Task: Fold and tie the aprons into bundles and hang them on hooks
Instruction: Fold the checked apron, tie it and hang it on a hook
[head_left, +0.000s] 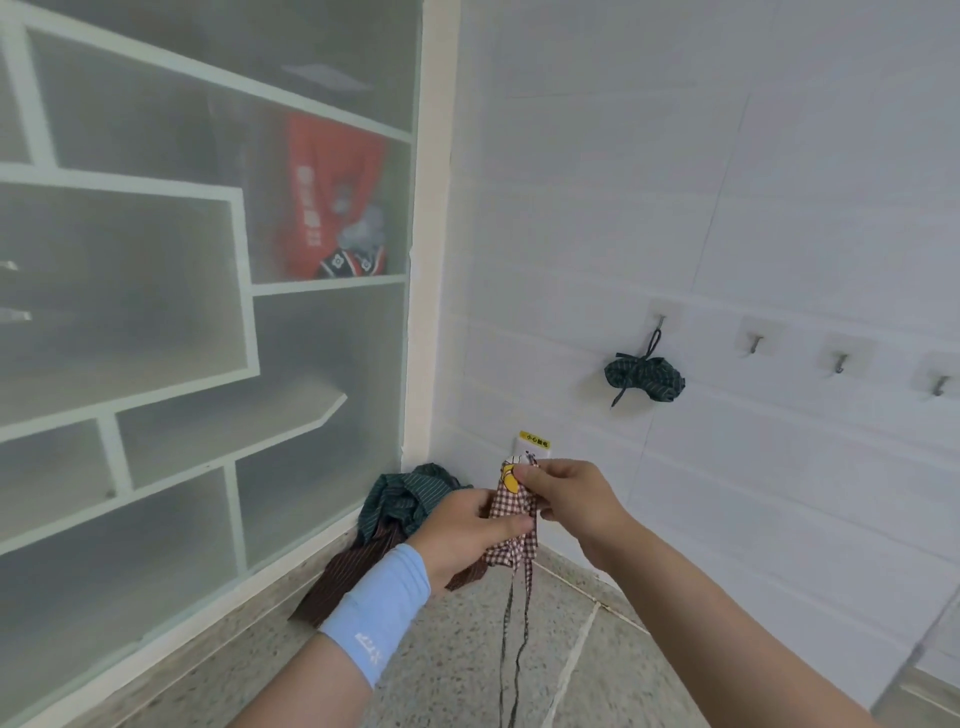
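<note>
Four hooks are on the wall: one (660, 321) carries a green bundle (645, 378), three (756, 343) (839, 362) (938, 385) are bare. One checked apron (511, 525) is gripped by two hands, left (467, 535) and right (571, 501). Two more aprons lie in the corner, one green (410, 496), one brown (353, 577). One wristband (376, 608) is on the left wrist. One yellow label (535, 440) is on the wall.

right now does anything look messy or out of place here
Yes: two loose aprons, one green and one brown, lie crumpled on the floor in the corner instead of bundled. Both hands hold the checked apron, whose strings dangle down. One green bundle hangs on a hook; three hooks are bare.
</note>
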